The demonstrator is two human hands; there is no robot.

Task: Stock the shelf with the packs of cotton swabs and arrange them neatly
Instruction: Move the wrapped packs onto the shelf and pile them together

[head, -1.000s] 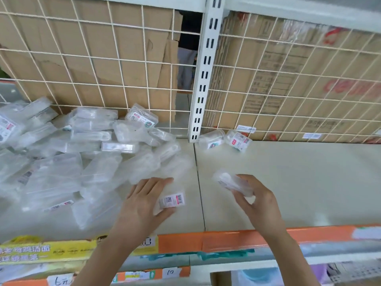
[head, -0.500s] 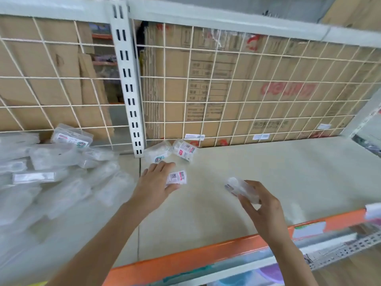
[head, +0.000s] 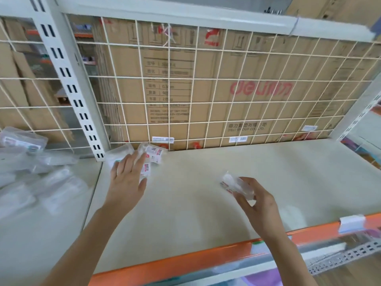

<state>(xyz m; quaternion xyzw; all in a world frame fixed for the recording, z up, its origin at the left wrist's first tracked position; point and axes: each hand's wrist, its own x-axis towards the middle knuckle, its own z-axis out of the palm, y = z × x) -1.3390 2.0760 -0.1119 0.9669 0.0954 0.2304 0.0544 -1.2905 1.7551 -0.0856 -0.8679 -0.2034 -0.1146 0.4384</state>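
Left hand (head: pixel 126 178), at 10 o'clock on the shelf (head: pixel 206 203), grips a labelled pack (head: pixel 146 170). Right hand (head: pixel 257 203), at 4 o'clock, pinches a second pack (head: pixel 234 184).

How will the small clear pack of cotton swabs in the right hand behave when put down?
Probably light and stiff: the right hand holds the small clear plastic pack of cotton swabs by one end, and it does not droop. Its glossy wrap may slide on the smooth cream shelf board.
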